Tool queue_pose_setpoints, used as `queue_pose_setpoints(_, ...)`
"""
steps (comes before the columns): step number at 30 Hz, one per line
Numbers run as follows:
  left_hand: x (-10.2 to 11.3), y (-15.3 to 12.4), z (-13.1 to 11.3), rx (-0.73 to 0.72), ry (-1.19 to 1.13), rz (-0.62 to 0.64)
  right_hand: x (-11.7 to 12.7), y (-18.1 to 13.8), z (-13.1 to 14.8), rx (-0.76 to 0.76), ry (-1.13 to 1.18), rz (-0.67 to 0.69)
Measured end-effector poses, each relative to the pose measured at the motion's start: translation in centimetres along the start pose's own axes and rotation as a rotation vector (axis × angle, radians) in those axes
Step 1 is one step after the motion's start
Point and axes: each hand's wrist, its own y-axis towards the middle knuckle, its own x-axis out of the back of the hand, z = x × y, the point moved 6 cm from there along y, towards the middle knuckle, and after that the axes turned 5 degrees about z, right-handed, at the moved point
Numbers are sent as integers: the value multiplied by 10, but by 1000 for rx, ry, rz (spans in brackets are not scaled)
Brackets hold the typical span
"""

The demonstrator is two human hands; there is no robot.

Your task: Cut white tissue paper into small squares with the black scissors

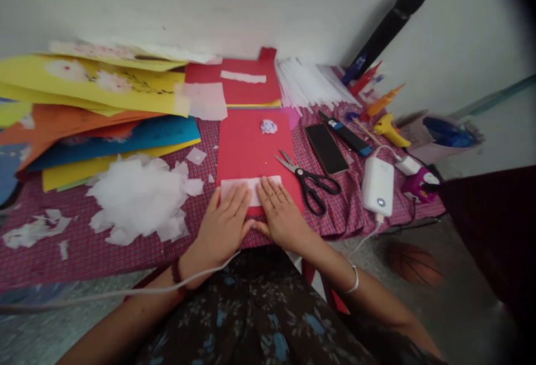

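My left hand and my right hand lie flat side by side, fingers stretched out, on a white strip of tissue paper. The strip rests on the near end of a red card sheet laid on the checked cloth. Both hands press on the strip and hold nothing. A small crumpled white paper flower sits on the far end of the red sheet. Black-handled scissors lie just right of my right hand.
A heap of torn white tissue lies left. Coloured card sheets are stacked at the back left. A phone, white power bank, yellow glue gun, pens and white strips fill the right. A basketball is on the floor.
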Motion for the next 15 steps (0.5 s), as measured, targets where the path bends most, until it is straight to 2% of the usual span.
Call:
queue_pose_setpoints(3, -17, -4, -6, -125, -7, 55, -2, 1, 1, 5, -8, -16)
queue_pose_setpoints(6, -13, -4, 1, -189, 21, 125, -1, 2, 0, 13, -2, -36)
queue_pose_setpoints(8, 7, 4, 14, -230, 44, 186, -1, 1, 0, 18, 19, -44)
queue_pose_setpoints(10, 36, 24, 32, -254, 82, 227, 0, 1, 0, 11, 45, -56)
queue_pose_setpoints(13, 81, 68, 77, -102, 218, 158, 2, 3, 0, -28, 79, -90)
queue_pose_setpoints(15, 95, 99, 106, -5, 310, 71, 4, 6, 3, -50, 100, -115)
